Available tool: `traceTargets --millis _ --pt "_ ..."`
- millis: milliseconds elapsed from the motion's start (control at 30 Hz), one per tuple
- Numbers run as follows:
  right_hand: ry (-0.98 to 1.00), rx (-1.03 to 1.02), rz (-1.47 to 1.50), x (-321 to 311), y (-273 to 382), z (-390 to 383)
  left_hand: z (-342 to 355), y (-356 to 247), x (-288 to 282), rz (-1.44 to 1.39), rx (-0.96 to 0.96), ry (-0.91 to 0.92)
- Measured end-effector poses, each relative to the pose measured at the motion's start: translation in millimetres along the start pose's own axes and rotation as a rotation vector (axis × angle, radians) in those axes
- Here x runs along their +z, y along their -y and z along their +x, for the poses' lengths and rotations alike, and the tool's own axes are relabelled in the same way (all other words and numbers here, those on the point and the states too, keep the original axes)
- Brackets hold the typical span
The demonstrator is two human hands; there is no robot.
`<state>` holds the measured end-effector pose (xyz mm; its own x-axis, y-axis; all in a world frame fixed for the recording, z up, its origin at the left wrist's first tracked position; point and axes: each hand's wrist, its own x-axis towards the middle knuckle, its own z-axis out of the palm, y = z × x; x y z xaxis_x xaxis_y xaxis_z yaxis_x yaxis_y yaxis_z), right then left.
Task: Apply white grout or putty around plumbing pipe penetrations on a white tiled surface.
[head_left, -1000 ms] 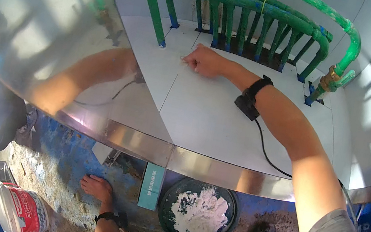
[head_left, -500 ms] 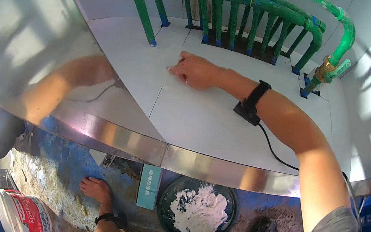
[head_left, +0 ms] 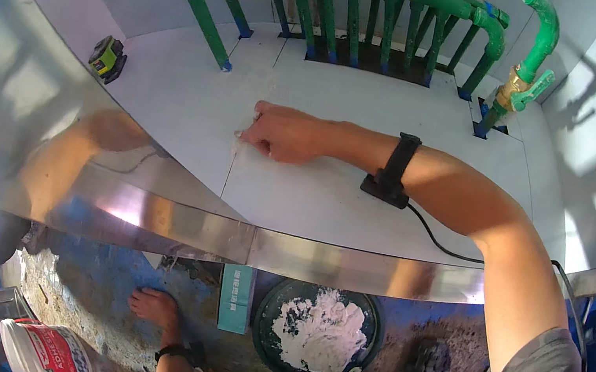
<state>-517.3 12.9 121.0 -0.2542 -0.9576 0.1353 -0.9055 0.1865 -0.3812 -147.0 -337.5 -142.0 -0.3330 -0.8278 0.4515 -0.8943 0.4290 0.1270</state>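
Pale tiled ledge (head_left: 389,210) under green pipes (head_left: 361,6), metal trim along the near edge. Right hand (head_left: 283,134) clenched over the tile joint (head_left: 231,166), grip contents hidden under curled fingers; left hand (head_left: 153,306) flat and released on the floor beside a bowl of white paste (head_left: 317,334). Risk of smearing paste across tile faces if pressure wanders off the joint.

Large pale grey wall tiles (head_left: 375,112) cover the surface ahead, crossed by thin joints and striped by hard sunlight and shadows at the right. Green pipes (head_left: 369,7) bend in a row out of the tiling near its upper edge, beside a brass valve (head_left: 519,85). A shiny metal strip (head_left: 241,236) borders the tiles below, above a rough blue-stained floor (head_left: 95,294).
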Motion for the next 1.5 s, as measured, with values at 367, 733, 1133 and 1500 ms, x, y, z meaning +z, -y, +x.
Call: traceTargets --millis 367,733,1133,1500 --pt "-0.056 0.008 -0.196 -5.4 19.1 -16.0 6.3 1.2 14.7 0.02 0.073 -0.048" --pt "0.005 -0.101 0.001 -3.1 63.3 -26.6 3.1 -8.8 -17.4 -0.114 -0.073 0.058" --pt "0.462 -0.02 -0.205 -3.1 90.9 11.0 8.4 -6.7 -11.2 -0.171 -0.077 0.045" --pt "0.595 -0.607 -0.479 -8.7 71.9 35.2 -0.2 11.6 -11.4 -0.138 -0.019 -0.039"
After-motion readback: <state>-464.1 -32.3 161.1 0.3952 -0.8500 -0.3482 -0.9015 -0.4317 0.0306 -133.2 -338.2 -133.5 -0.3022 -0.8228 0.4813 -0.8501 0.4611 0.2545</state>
